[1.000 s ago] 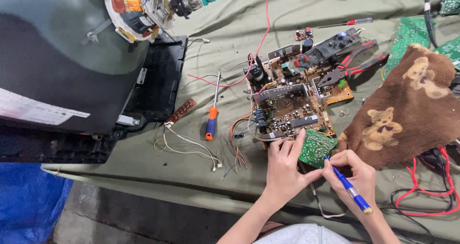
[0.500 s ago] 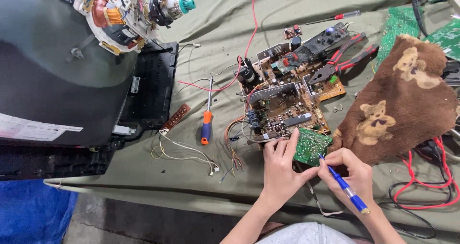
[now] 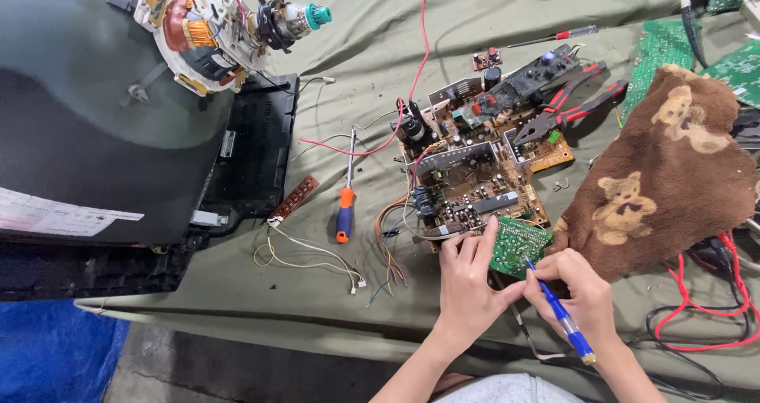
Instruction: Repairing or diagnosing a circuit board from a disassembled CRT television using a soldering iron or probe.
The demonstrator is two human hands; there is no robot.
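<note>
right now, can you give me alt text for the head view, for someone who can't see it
Two hands work at a small green circuit board on a cloth-covered table: the left hand steadies it while the right hand holds a blue pen-like tool to it. Beyond lie a larger brown circuit board, an orange-handled screwdriver, red-handled pliers and a brown bear-print cloth.

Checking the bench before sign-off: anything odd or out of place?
Yes: a brown bear-print blanket lies over green circuit boards at the right, and red-handled pliers rest on the main board.
</note>
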